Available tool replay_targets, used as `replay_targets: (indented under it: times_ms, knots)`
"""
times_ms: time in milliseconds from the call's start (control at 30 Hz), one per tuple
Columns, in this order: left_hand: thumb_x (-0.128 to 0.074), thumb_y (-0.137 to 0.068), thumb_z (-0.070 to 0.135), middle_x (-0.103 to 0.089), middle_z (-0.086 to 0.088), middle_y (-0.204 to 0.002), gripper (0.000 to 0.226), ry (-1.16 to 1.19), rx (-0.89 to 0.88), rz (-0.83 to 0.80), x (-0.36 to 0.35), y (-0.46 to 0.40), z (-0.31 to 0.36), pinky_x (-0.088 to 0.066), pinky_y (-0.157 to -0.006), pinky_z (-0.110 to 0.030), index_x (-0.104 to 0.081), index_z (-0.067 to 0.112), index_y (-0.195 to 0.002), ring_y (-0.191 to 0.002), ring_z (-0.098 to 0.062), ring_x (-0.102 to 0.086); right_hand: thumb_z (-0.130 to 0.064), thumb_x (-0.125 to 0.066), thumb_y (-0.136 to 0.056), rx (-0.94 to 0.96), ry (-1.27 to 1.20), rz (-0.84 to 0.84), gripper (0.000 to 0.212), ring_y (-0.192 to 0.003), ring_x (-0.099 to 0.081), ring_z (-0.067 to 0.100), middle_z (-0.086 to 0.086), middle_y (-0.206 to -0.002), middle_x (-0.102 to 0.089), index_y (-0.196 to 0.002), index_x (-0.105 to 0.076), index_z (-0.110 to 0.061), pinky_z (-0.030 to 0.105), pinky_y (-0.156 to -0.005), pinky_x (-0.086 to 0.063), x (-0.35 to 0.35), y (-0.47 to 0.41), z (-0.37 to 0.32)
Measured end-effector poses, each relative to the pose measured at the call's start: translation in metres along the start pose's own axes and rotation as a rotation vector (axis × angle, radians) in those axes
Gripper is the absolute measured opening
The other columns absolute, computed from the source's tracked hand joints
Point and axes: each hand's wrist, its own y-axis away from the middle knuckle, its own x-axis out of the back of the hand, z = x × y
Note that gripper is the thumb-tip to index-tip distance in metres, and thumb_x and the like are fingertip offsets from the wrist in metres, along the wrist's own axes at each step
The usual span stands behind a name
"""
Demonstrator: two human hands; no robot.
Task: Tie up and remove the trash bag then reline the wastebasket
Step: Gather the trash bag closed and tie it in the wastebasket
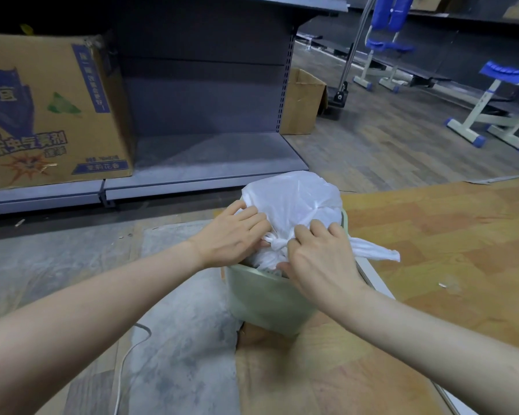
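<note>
The thin white trash bag [288, 202], bulging from the pale green wastebasket [267, 298], looks light, soft and slippery, best lifted by its knot [277, 244], which the left hand [234, 238] at nine o'clock and right hand [318, 256] at three o'clock pinch.

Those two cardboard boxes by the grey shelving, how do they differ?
The large box sits on the bottom shelf and carries blue printing with Chinese text; the small box stands on the floor past the shelf's end and looks plain. The small box has a flap hanging open; the large box's top is out of view. Both are brown cardboard.
</note>
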Motion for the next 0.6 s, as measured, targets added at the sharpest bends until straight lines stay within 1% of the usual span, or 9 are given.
replay_targets:
  times_ms: [67,100,167,200,267,367,467,533,600]
  knots:
    - [-0.012,-0.103,0.033,-0.052,-0.003,-0.072,0.04,0.102,0.047,-0.05,0.002,-0.001,0.001,-0.031,-0.072,-0.03,-0.043,0.013,-0.086,-0.071,-0.018,-0.032,-0.046,-0.091,-0.031,-0.071,-0.043,-0.022,0.049,-0.045,-0.052,0.022,0.001,-0.047,-0.052,-0.039,-0.057,-0.012,0.025,-0.048,-0.038,0.001,0.0,0.001]
    - [-0.011,-0.102,0.035,-0.052,-0.003,-0.074,0.043,0.153,0.072,-0.067,0.002,-0.002,0.002,-0.031,-0.071,-0.03,-0.045,0.013,-0.086,-0.071,-0.018,-0.032,-0.047,-0.091,-0.034,-0.092,-0.05,-0.02,0.049,-0.045,-0.053,0.022,0.002,-0.047,-0.052,-0.04,-0.057,-0.011,0.025,-0.048,-0.038,0.001,0.0,0.002]
    - [-0.015,-0.101,0.036,-0.051,-0.003,-0.076,0.043,0.243,0.113,-0.079,0.003,-0.002,0.002,-0.03,-0.071,-0.031,-0.048,0.012,-0.085,-0.072,-0.018,-0.033,-0.039,-0.09,-0.041,-0.09,-0.051,0.001,0.044,-0.044,-0.052,0.023,0.003,-0.048,-0.053,-0.041,-0.057,-0.011,0.024,-0.048,-0.032,0.0,0.0,0.003]
    - [-0.02,-0.1,0.034,-0.05,-0.003,-0.077,0.038,0.277,0.123,-0.081,0.003,-0.002,0.002,-0.029,-0.07,-0.03,-0.047,0.012,-0.085,-0.072,-0.017,-0.032,-0.033,-0.089,-0.044,-0.084,-0.061,0.02,0.04,-0.043,-0.052,0.024,0.003,-0.048,-0.052,-0.042,-0.056,-0.012,0.025,-0.05,-0.027,0.0,0.0,0.004]
    - [-0.03,-0.095,0.029,-0.047,-0.003,-0.076,0.027,0.323,0.139,-0.086,0.003,-0.002,0.004,-0.024,-0.07,-0.028,-0.046,0.011,-0.083,-0.071,-0.016,-0.03,-0.025,-0.087,-0.048,-0.095,-0.085,0.036,0.035,-0.043,-0.051,0.025,0.002,-0.049,-0.052,-0.042,-0.055,-0.013,0.025,-0.053,-0.022,-0.001,0.001,0.004]
    - [-0.031,-0.088,0.027,-0.041,0.001,-0.075,0.026,0.431,0.225,-0.095,0.004,-0.003,0.008,-0.025,-0.071,-0.03,-0.046,0.008,-0.079,-0.071,-0.015,-0.026,-0.026,-0.087,-0.045,-0.116,-0.051,0.022,0.035,-0.044,-0.051,0.024,0.003,-0.049,-0.051,-0.04,-0.055,-0.013,0.027,-0.054,-0.022,0.001,0.001,0.005]
    - [-0.03,-0.079,0.027,-0.032,0.013,-0.07,0.015,0.604,0.403,-0.082,0.003,-0.007,0.01,-0.028,-0.073,-0.033,-0.038,0.016,-0.074,-0.068,-0.01,-0.026,-0.03,-0.089,-0.041,-0.109,-0.038,-0.012,0.036,-0.047,-0.051,0.024,0.001,-0.049,-0.051,-0.039,-0.056,-0.015,0.027,-0.054,-0.022,0.002,0.001,0.007]
    - [-0.03,-0.078,0.031,-0.034,0.014,-0.067,0.018,0.705,0.511,-0.08,0.002,-0.009,0.011,-0.029,-0.075,-0.031,-0.038,0.016,-0.071,-0.068,-0.005,-0.032,-0.034,-0.085,-0.052,-0.145,-0.137,-0.018,0.03,-0.049,-0.052,0.025,-0.001,-0.051,-0.052,-0.043,-0.06,-0.018,0.026,-0.053,-0.023,0.001,0.001,0.009]
    - [-0.032,-0.079,0.036,-0.039,0.012,-0.069,0.025,0.793,0.579,-0.086,0.003,-0.01,0.013,-0.031,-0.071,-0.027,-0.041,0.014,-0.072,-0.07,-0.008,-0.036,-0.035,-0.072,-0.066,-0.206,-0.309,-0.02,0.023,-0.053,-0.053,0.025,-0.004,-0.055,-0.053,-0.05,-0.062,-0.021,0.026,-0.054,-0.027,0.002,0.002,0.009]
